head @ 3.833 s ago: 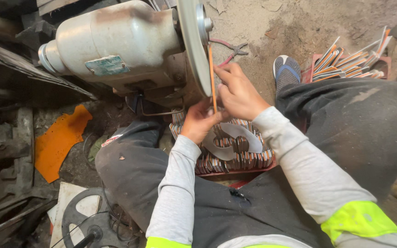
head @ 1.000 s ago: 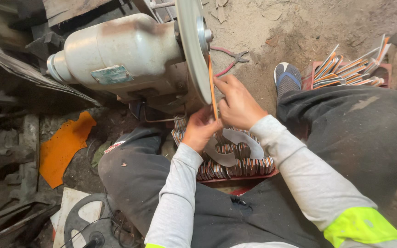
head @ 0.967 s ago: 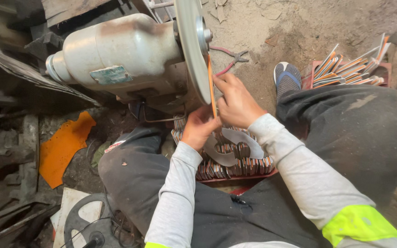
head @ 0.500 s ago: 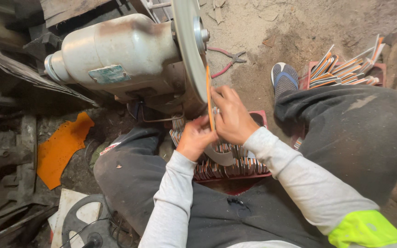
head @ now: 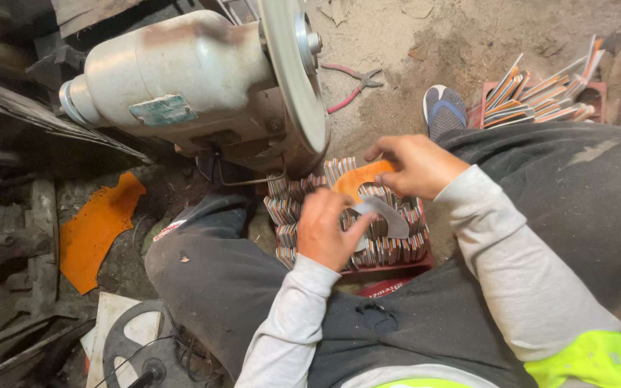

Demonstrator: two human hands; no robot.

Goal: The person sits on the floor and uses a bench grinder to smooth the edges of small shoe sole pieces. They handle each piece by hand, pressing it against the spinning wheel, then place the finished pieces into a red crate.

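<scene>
My right hand holds a flat orange curved piece just above a red crate packed with several similar flat pieces standing on edge. My left hand is over the crate, its fingers on a grey curved piece that lies across the stacked ones. A grinder's round wheel and its grey motor housing stand just beyond the crate, apart from both hands. I sit with my dark-trousered legs either side of the crate.
Red-handled pliers lie on the dirt floor behind the wheel. A second crate of flat pieces stands at the right by my blue shoe. An orange scrap and dark metal parts lie at the left.
My hands came down from the grinder wheel to the crate. The orange piece, earlier held on edge against the wheel, is now held flat over the stacked pieces.
</scene>
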